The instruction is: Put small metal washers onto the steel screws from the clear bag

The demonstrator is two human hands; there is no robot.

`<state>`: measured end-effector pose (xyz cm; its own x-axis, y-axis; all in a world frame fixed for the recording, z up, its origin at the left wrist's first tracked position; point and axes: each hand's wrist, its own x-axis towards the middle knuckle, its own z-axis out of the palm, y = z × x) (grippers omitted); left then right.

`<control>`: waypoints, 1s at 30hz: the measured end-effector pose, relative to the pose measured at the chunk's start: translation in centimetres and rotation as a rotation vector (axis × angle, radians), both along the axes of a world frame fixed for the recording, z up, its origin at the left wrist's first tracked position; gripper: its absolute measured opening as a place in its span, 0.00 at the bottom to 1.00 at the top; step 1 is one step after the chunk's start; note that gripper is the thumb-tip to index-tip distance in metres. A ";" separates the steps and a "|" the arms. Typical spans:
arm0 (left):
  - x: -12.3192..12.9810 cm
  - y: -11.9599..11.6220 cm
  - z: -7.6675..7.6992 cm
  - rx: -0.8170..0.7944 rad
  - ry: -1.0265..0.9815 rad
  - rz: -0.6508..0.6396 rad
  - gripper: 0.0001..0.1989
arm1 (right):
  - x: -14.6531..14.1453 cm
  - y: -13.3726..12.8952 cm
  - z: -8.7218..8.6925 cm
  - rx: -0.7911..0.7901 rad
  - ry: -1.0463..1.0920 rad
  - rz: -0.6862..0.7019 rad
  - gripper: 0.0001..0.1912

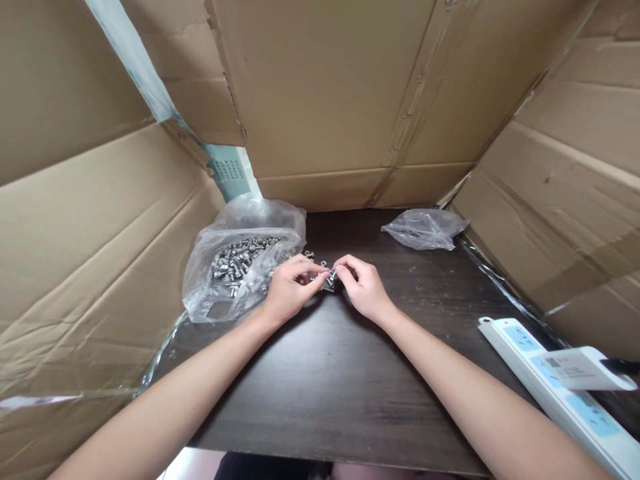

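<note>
My left hand [293, 287] and my right hand [365, 288] come close together above the dark table, each with thumb and index finger pinched. Between their fingertips is a small silvery bolt [333, 275], partly covered by the fingers. Several loose metal pieces lie just under and behind the hands, among them a small ring-shaped piece [324, 264] like a nut. Left of my left hand, a clear plastic bag [203, 293] lies open, with a heap of metal bolts [237, 263] inside.
At the back right lies a crumpled clear plastic bag [425, 229]. A white power strip [555, 400] with a plug-like white piece [583, 368] runs along the right side of the table [320, 387]. Cardboard walls [330, 100] enclose the back and both sides.
</note>
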<state>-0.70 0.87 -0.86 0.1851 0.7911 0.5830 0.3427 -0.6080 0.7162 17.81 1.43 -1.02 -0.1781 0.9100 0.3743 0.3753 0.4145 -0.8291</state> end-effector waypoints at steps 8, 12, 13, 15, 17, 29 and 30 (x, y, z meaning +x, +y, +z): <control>0.0 0.1 0.0 -0.050 0.014 0.051 0.08 | 0.0 -0.1 0.2 -0.006 -0.003 -0.009 0.13; 0.1 0.0 0.2 -0.025 0.069 0.092 0.12 | 0.0 -0.1 0.2 -0.002 -0.008 -0.008 0.13; 0.1 0.0 0.2 -0.018 0.083 0.095 0.13 | 0.0 -0.1 0.2 -0.001 -0.010 -0.008 0.13; 0.0 -0.1 0.3 -0.013 0.108 0.086 0.14 | 0.0 -0.2 0.2 -0.004 -0.010 -0.010 0.13; 0.0 -0.1 0.4 -0.017 0.120 0.074 0.16 | 0.0 -0.2 0.2 -0.008 -0.005 -0.010 0.12; 0.0 -0.1 0.1 -0.093 0.071 -0.002 0.30 | 0.0 -0.1 0.2 -0.009 -0.002 -0.002 0.12; 0.0 -0.1 0.1 -0.087 0.072 0.008 0.29 | 0.0 -0.1 0.2 -0.008 0.001 0.000 0.12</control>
